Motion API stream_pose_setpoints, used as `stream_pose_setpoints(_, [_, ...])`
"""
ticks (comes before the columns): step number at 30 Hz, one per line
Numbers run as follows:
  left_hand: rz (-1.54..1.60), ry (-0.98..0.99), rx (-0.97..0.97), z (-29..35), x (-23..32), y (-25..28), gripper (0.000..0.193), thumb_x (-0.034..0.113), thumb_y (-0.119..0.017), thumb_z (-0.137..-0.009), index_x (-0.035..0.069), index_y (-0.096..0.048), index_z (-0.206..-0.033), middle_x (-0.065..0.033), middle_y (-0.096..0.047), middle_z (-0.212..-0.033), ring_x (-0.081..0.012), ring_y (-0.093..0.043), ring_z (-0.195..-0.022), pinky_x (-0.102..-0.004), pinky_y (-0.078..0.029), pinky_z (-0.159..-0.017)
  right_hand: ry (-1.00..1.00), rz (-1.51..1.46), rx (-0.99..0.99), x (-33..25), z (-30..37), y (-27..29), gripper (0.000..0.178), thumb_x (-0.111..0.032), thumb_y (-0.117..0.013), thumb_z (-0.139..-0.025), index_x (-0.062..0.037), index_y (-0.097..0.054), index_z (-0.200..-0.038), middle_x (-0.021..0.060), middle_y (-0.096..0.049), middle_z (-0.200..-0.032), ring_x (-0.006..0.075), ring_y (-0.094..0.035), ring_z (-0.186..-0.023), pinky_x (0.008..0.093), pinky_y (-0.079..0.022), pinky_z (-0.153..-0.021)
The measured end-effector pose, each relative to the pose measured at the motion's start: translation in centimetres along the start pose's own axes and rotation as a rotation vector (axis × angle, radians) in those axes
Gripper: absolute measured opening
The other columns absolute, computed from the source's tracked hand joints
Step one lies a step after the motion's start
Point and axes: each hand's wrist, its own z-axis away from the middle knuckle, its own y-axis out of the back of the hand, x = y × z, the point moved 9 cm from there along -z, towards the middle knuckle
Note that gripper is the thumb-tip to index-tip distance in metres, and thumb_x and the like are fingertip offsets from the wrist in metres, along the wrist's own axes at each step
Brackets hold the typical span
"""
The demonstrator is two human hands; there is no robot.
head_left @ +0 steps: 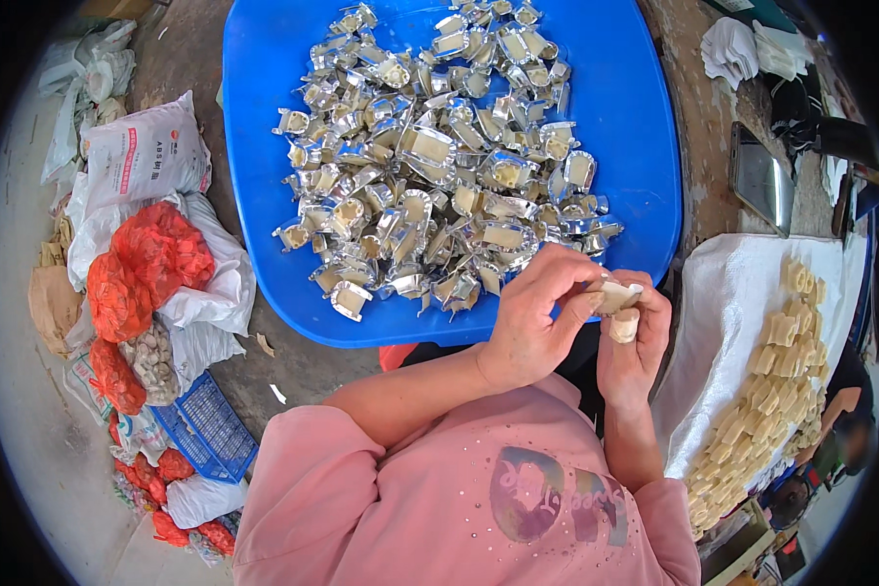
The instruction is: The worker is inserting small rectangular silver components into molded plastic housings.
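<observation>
Heaps of shiny silver parts sit in the blue tub, so lots looks left. Many plain cream parts on the white sheet seem done. The left hand and right hand both pinch a small cream piece by the tub's edge.

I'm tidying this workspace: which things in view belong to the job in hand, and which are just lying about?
Apparently part of the job:
pale piece in left hand and right hand
silver-edged pieces
blue tub
cream pieces on white sheet

Apparently just lying about:
red bags
blue crate
phone-like device
white sack
</observation>
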Motion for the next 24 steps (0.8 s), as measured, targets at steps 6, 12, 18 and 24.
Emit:
stream_pose_setpoints(6, [0.061, -0.019, 0.041, 0.3, 0.7, 0.1, 0.01, 0.005, -0.067, -0.085, 0.002, -0.062, -0.093, -0.0084, -0.061, -0.091, -0.0135, -0.055, -0.072, -0.0258, -0.046, -0.061, 0.055, 0.009, -0.021, -0.5, 0.1, 0.0, 0.011, -0.006, -0.049, -0.096, -0.005, -0.047, -0.106, 0.0129, -0.053, -0.1, 0.0144, -0.05, -0.084, 0.0271, -0.043, -0.074])
stream_pose_setpoints(12, [0.069, 0.207, -0.04, 0.3, -1.5, -0.2, 0.008, 0.001, -0.065, -0.085, 0.001, -0.061, -0.092, -0.0069, -0.058, -0.091, -0.0108, -0.054, -0.073, -0.0241, -0.045, -0.062, 0.011, -0.011, 0.028, 0.7, -0.1, -0.1, 0.01, -0.002, -0.047, -0.096, -0.005, -0.047, -0.105, 0.0118, -0.053, -0.098, 0.0133, -0.05, -0.084, 0.0266, -0.043, -0.072])
stream_pose_setpoints(18, [0.065, 0.157, -0.015, -0.3, -1.5, 0.8, 0.012, 0.0, -0.064, -0.086, 0.0, -0.061, -0.097, -0.0075, -0.057, -0.096, -0.0118, -0.057, -0.078, -0.0248, -0.048, -0.068, 0.0, -0.024, 0.008, 1.2, -0.4, -0.4, 0.017, 0.001, -0.05, -0.093, -0.0042, -0.047, -0.109, 0.0122, -0.053, -0.102, 0.0149, -0.051, -0.088, 0.0271, -0.043, -0.076])
stream_pose_setpoints(24, [0.057, 0.14, -0.022, 0.0, -1.7, 1.1, 0.015, 0.002, -0.066, -0.085, 0.001, -0.061, -0.099, -0.0083, -0.059, -0.097, -0.0126, -0.059, -0.077, -0.0251, -0.049, -0.068, 0.073, 0.048, -0.048, 0.1, -0.9, -1.3, 0.016, 0.001, -0.052, -0.093, -0.0032, -0.049, -0.108, 0.0127, -0.054, -0.102, 0.016, -0.053, -0.09, 0.0282, -0.045, -0.078])
